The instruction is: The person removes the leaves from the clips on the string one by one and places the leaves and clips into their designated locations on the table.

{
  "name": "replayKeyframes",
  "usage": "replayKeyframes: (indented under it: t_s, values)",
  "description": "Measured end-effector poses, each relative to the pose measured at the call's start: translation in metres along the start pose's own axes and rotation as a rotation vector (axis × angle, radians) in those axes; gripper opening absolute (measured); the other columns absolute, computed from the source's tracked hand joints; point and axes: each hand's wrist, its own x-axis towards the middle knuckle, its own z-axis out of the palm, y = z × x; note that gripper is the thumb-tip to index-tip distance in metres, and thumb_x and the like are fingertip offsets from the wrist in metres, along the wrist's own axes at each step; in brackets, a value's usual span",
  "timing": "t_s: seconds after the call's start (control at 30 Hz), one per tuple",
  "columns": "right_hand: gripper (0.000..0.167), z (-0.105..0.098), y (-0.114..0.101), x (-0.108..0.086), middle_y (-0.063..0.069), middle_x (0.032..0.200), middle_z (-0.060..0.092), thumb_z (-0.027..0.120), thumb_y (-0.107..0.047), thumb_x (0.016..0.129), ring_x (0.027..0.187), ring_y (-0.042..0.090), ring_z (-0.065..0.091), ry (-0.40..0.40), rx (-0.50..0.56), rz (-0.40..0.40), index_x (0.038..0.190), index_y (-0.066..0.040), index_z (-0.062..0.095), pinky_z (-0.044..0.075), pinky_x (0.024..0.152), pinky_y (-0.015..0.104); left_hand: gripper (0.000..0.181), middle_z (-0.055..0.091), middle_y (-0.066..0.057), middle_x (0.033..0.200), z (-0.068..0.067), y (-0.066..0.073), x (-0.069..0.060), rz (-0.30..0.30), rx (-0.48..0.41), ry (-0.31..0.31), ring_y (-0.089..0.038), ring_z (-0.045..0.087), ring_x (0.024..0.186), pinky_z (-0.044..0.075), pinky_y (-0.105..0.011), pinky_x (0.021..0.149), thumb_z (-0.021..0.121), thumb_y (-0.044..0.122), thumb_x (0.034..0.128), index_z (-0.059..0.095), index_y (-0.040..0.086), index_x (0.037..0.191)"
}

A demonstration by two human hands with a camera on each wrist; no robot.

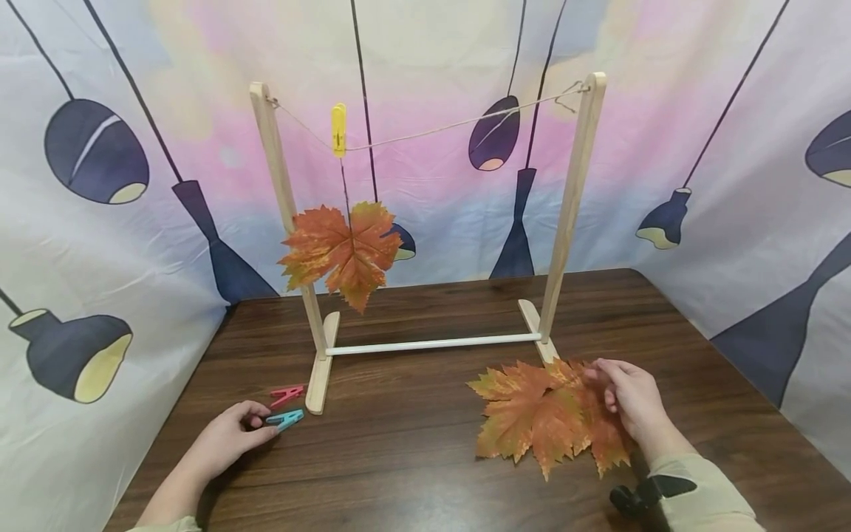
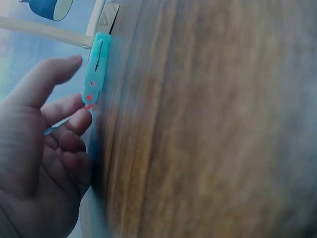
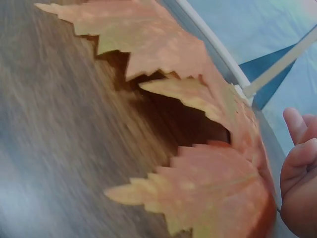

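My left hand (image 1: 226,440) is at a teal clothespin (image 1: 286,420) on the table, thumb and fingers on either side. In the left wrist view, a gap shows between the thumb of this hand (image 2: 44,144) and the teal clothespin (image 2: 96,72). A red clothespin (image 1: 287,395) lies just behind. On the right, my right hand (image 1: 631,399) is over the edge of overlapping orange leaves (image 1: 532,417), fingers loosely bent. The right wrist view shows this hand (image 3: 302,178) beside the leaves (image 3: 213,188), with no leaf visibly between its fingers.
A wooden frame (image 1: 572,207) stands behind, with a white crossbar (image 1: 432,345) low down. From its string (image 1: 439,131), a yellow clothespin (image 1: 339,131) holds another orange leaf (image 1: 352,255) by the stem, toward the left post. A patterned cloth (image 1: 439,66) hangs behind the table (image 1: 412,473).
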Motion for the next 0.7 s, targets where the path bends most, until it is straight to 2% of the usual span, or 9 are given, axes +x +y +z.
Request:
replayKeyframes:
  t_s: [0.1,0.2,0.3,0.43,0.53,0.7]
  values:
    - [0.014,-0.005,-0.001,0.0,-0.006,0.076,0.07,0.058,-0.024,0.095,0.042,0.005,0.041,0.011,0.008,0.005,0.087,-0.015,0.065,0.038,0.039,0.02,0.052,0.057,-0.006,0.094,-0.001,-0.001,0.0,-0.013,-0.054,0.013,-0.017,0.049,0.077,0.041,-0.03,0.064,0.071,0.042,0.0815,0.058,0.001,0.112]
    - [0.015,-0.01,-0.001,0.0,-0.005,0.076,0.07,0.058,-0.024,0.094,0.042,0.005,0.041,0.021,0.005,0.002,0.089,-0.013,0.065,0.038,0.039,0.02,0.053,0.057,-0.006,0.094,-0.003,-0.002,0.0,-0.023,-0.096,0.027,-0.017,0.049,0.076,0.042,-0.028,0.062,0.07,0.04,0.0831,0.057,0.0,0.115]
    - [0.016,-0.012,-0.004,0.001,-0.006,0.077,0.07,0.058,-0.025,0.094,0.043,0.006,0.042,0.023,-0.017,-0.015,0.092,-0.011,0.064,0.039,0.039,0.021,0.053,0.057,-0.006,0.095,-0.006,0.001,0.002,-0.023,-0.131,0.03,-0.016,0.048,0.073,0.042,-0.027,0.058,0.069,0.039,0.0844,0.056,-0.001,0.117]
    - [0.015,-0.014,-0.008,0.001,-0.007,0.077,0.07,0.059,-0.026,0.094,0.044,0.006,0.042,0.03,-0.028,-0.024,0.09,-0.013,0.065,0.039,0.04,0.021,0.05,0.055,-0.008,0.095,-0.01,0.005,0.005,-0.001,-0.171,0.041,-0.014,0.046,0.068,0.041,-0.026,0.053,0.068,0.034,0.0859,0.055,-0.002,0.118]
    - [0.017,-0.014,-0.011,0.001,-0.008,0.077,0.07,0.059,-0.027,0.093,0.045,0.006,0.042,0.034,-0.043,-0.026,0.092,-0.011,0.065,0.039,0.041,0.021,0.047,0.055,-0.008,0.094,-0.012,0.007,0.005,0.011,-0.174,0.046,-0.013,0.046,0.066,0.041,-0.026,0.052,0.069,0.03,0.0859,0.054,-0.002,0.117]
    - [0.021,-0.013,-0.014,0.003,-0.011,0.078,0.069,0.058,-0.028,0.094,0.045,0.007,0.043,0.037,-0.102,-0.048,0.096,-0.008,0.065,0.039,0.042,0.022,0.046,0.056,-0.007,0.095,-0.016,0.008,0.005,0.019,-0.145,0.035,-0.014,0.048,0.073,0.042,-0.026,0.055,0.069,0.029,0.0855,0.055,-0.002,0.116]
